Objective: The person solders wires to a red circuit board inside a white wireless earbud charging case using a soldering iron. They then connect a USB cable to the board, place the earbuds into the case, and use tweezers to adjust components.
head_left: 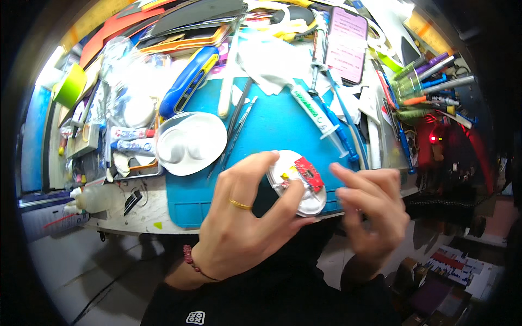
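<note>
My left hand (239,209), with a ring and a beaded bracelet, grips a small round white case (312,205) over the near edge of the mat. Its thumb presses on the inside of the case while the other fingers curl round the rim. Inside the case sit a red circuit board (309,174) and a small yellow part (287,175). Just right of the case, not touching it, is my right hand (375,204). Its fingers are loosely bent and apart, a little blurred, and I see nothing held in them.
A white round shell (191,143) lies left on the blue mat (261,127), near a blue utility knife (190,81) and tweezers (239,130). A syringe (312,108) and blue screwdriver (340,133) lie to the right. Beyond are a phone (346,46) and a pen holder (408,87).
</note>
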Demonstrator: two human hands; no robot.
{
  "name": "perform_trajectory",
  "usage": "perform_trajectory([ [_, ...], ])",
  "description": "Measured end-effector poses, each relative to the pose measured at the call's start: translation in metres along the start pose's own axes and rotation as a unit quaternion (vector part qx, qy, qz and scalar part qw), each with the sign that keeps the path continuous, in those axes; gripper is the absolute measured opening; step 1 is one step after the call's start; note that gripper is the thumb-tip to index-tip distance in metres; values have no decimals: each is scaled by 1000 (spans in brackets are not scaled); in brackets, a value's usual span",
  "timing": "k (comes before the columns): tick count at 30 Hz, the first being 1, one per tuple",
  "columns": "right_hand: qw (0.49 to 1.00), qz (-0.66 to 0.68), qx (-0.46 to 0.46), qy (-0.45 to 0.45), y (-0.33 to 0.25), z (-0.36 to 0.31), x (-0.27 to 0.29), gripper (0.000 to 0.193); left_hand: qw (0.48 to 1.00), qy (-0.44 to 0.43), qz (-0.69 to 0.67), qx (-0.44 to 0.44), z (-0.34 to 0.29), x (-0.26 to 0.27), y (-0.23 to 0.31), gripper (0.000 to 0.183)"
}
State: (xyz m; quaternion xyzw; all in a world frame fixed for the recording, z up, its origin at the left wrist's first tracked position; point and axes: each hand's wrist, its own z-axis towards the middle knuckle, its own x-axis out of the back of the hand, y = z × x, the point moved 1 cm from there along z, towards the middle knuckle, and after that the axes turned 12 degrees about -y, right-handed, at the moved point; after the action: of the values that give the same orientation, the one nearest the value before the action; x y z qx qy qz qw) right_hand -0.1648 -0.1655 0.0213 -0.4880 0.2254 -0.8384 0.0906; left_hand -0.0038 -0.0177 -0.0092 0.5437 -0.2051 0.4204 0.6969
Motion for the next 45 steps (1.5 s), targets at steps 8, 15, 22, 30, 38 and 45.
perform_trajectory([
  [8, 958, -95, 218, -159, 11, 108, -15, 30, 997, 6, 51, -51, -4, -6, 1, 42],
  [15, 922, -119, 280, -240, 22, 143, -51, 26, 997, 8, 50, -57, -2, -6, 3, 40],
  [22, 922, -128, 288, -223, 26, 145, -54, 24, 998, 8, 46, -49, -2, -8, 3, 47],
  [30, 920, -122, 276, -249, 30, 142, -57, 28, 998, -11, 45, -43, -3, -7, 5, 49],
  [38, 919, -122, 290, -237, 33, 146, -57, 17, 998, 0, 48, -40, -2, -8, 6, 48],
  [45, 931, -92, 271, -229, 33, 148, -50, 8, 998, -6, 49, -48, -4, -9, 3, 43],
])
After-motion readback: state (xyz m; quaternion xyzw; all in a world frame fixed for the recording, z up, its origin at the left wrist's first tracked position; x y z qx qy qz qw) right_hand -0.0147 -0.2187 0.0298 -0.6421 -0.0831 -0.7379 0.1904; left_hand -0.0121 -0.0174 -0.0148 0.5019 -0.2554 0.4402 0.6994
